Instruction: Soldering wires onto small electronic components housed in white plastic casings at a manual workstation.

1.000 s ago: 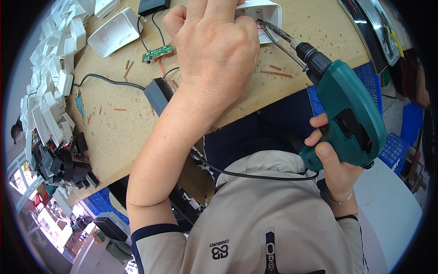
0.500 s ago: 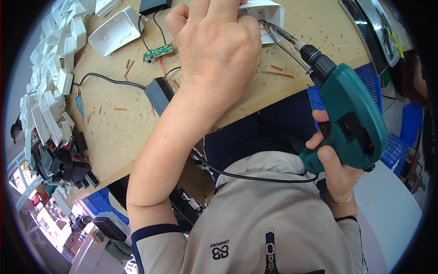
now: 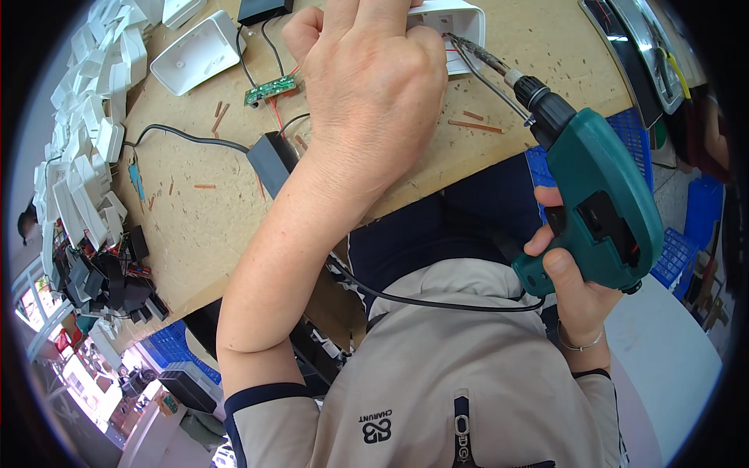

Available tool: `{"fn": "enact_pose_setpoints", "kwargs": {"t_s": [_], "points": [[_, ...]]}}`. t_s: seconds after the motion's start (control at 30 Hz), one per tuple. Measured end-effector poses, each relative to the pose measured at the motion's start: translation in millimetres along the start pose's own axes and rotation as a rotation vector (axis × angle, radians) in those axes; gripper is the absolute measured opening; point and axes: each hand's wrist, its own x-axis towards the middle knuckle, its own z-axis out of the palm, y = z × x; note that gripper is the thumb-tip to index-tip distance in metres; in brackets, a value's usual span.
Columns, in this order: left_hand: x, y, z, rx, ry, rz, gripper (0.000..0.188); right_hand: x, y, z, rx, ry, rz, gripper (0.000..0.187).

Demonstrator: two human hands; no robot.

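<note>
My right hand grips a green soldering gun by its handle. The gun's hot tip and thin metal feed tube reach into the open side of a white plastic housing at the top of the view. Red wires show inside the housing, beside the tip. Bent over that housing, my left hand holds it from the left; its fingertips are hidden behind the hand and past the upper edge. Just left of this hand lies a small green circuit board with red and black wires. A black box with a cable rests beside my left wrist.
An open white shell lies at the far left of the wooden table. White casings pile up along its left edge, above black parts. Brown sticks are scattered about. A black cord hangs from the gun across my lap.
</note>
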Motion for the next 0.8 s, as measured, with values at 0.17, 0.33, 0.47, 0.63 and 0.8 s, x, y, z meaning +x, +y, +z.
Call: {"fn": "enact_pose_setpoints", "kwargs": {"t_s": [0.17, 0.33, 0.47, 0.63, 0.8], "points": [[0, 0, 0, -0.001, 0.005, -0.008, 0.006, -2, -1, -3, -0.015, 0.005, 0.023, 0.061], [1, -1, 1, 0.021, 0.018, 0.016, 0.005, -7, -4, -5, -0.054, 0.029, 0.026, 0.064], [1, -1, 0, 0.041, 0.008, 0.018, 0.005, -14, 0, -15, -0.097, 0.017, -0.047, 0.068], [4, 0, -4, 0.028, -0.006, 0.030, 0.006, -9, 4, -15, -0.030, 0.067, -0.103, 0.073], [42, 29, -31, 0.118, -0.420, -0.198, 0.009, 9, 13, -6, 0.196, 0.099, -0.152, 0.073]]}}
